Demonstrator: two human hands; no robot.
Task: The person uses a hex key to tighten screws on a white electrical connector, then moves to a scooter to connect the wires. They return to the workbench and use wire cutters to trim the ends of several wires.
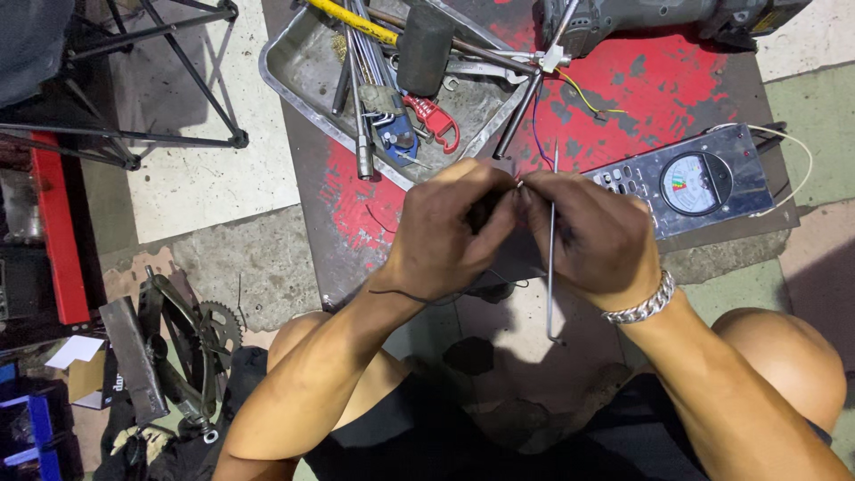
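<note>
Above the red-stained bench edge, left hand [445, 233] and right hand [595, 239] pressed fingertip to fingertip, pinching a thin reddish wire end [519, 183], slim metal rod [550, 258] upright beside it, analog meter [681, 183] close right, tool tray [307, 67] behind, open floor below.

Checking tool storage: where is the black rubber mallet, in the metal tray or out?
In: black rubber mallet lies inside the metal tray.

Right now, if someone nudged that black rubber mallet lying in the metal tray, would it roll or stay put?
The mallet would probably roll a little, since its head looks round. It likely stops soon: its handle lies across other tools and the tray wall is close. It looks heavy for its size, with a thick, solid head.
</note>
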